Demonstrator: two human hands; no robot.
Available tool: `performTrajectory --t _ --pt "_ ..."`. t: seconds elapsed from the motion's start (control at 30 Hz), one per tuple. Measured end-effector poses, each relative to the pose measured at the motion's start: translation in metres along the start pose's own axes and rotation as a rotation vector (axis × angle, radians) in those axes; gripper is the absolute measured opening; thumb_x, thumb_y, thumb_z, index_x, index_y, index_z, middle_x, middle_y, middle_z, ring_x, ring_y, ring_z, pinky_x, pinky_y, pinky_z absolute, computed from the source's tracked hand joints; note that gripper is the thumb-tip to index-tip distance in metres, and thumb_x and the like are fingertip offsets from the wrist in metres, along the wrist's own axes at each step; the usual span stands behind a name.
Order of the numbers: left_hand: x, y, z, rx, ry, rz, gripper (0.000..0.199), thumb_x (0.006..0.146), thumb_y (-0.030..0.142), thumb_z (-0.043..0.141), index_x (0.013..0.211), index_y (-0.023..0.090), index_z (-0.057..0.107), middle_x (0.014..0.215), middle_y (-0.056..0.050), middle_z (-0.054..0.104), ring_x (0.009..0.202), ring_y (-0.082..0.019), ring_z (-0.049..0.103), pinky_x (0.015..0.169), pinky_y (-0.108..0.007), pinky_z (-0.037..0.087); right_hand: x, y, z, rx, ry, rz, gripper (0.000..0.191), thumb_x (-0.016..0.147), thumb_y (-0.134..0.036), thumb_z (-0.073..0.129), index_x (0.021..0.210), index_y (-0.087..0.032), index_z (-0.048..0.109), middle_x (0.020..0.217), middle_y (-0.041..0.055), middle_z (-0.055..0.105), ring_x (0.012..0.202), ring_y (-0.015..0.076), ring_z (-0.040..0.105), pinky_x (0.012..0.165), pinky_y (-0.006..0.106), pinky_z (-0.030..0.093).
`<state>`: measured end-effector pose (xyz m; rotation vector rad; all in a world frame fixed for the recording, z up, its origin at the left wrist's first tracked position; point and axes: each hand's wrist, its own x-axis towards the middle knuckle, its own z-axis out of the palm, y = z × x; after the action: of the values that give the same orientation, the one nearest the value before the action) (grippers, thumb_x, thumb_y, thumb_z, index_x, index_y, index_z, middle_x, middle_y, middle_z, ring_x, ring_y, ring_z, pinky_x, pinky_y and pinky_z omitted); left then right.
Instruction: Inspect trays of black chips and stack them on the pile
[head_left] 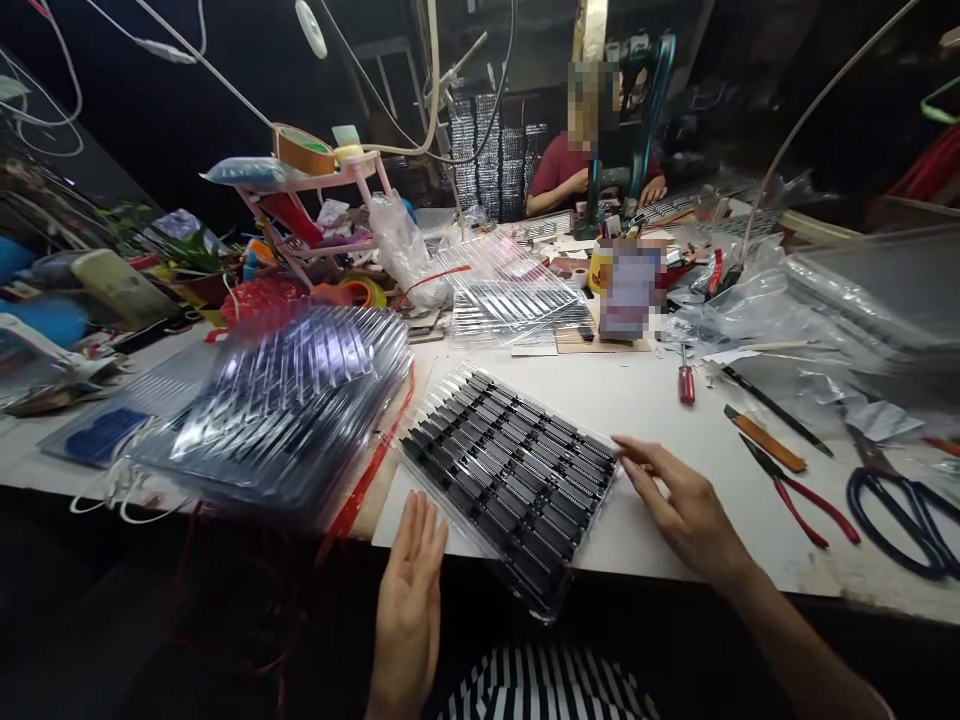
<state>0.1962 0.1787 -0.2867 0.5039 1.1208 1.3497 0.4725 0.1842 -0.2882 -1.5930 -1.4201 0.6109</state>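
A clear plastic tray (517,470) filled with rows of black ribbed parts lies aslant on the white table, its near corner jutting past the front edge. My left hand (411,585) is beside the tray's lower left side, fingers straight and together, palm turned towards it, grasping nothing. At the tray's right corner is my right hand (686,505), with fingers stretched out and the fingertips at the rim. Whether they press on it I cannot tell. Left of the tray rests a thick stack of clear plastic trays (292,400).
On the right lie a red screwdriver (685,384), red-handled pliers (802,495), an orange-handled blade (766,438) and large dark scissors (904,515). More clear trays (510,300) and a phone (628,292) stand behind. Across the table sits a person (559,175) in a dark red top.
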Motion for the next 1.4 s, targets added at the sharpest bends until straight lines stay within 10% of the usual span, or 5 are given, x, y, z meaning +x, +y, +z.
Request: performTrajectory --t 0.33,0.77,0.93,1.17,1.4 --pt "0.053 0.032 -0.013 0.227 -0.134 -0.038 0.059 0.079 0.019 0.067 0.133 0.031 0.048 0.133 -0.007 0.055 0.128 -0.021 0.043 0.11 -0.035 0.028 -0.009 -0.019 0.005 -0.088 -0.269 -0.075 0.036 0.091 -0.035 0.044 0.121 -0.025 0.06 0.094 0.0071 0.071 0.082 0.0232 0.064 0.076 0.038 0.048" --pt "0.154 0.038 0.137 0.981 -0.652 0.237 0.04 0.071 0.025 0.071 0.108 0.012 0.068 0.118 -0.014 0.064 0.116 -0.029 0.055 0.106 -0.041 0.03 -0.059 -0.081 0.097 0.253 -0.831 -0.243 0.056 0.089 -0.032 0.051 0.142 -0.021 0.036 0.146 0.0113 0.034 0.127 0.0252 0.043 0.104 0.037 0.037" --pt "0.122 0.064 0.091 0.896 -0.649 0.445 0.043 0.078 0.026 0.065 0.121 0.018 0.061 0.131 -0.007 0.057 0.126 -0.022 0.045 0.11 -0.032 0.023 -0.067 -0.051 0.041 0.481 -0.696 -0.102 0.034 0.092 -0.026 0.048 0.125 -0.025 0.056 0.121 0.006 0.06 0.109 0.0186 0.058 0.095 0.031 0.047" --pt "0.101 0.051 -0.016 0.408 -0.138 0.35 0.041 0.084 0.038 0.06 0.122 0.023 0.058 0.123 -0.008 0.062 0.119 -0.023 0.053 0.107 -0.039 0.034 -0.061 0.005 -0.018 0.531 0.311 0.294 0.026 0.09 -0.033 0.052 0.112 -0.025 0.063 0.111 0.0055 0.065 0.103 0.0221 0.062 0.094 0.036 0.049" --pt "0.088 0.017 -0.01 0.285 -0.174 0.333 0.042 0.091 0.038 0.049 0.131 0.025 0.047 0.129 -0.01 0.057 0.124 -0.022 0.049 0.111 -0.043 0.028 -0.018 -0.003 0.015 0.202 0.147 0.268 0.054 0.09 -0.045 0.05 0.141 -0.035 0.035 0.147 -0.001 0.037 0.134 0.0237 0.035 0.113 0.043 0.026"
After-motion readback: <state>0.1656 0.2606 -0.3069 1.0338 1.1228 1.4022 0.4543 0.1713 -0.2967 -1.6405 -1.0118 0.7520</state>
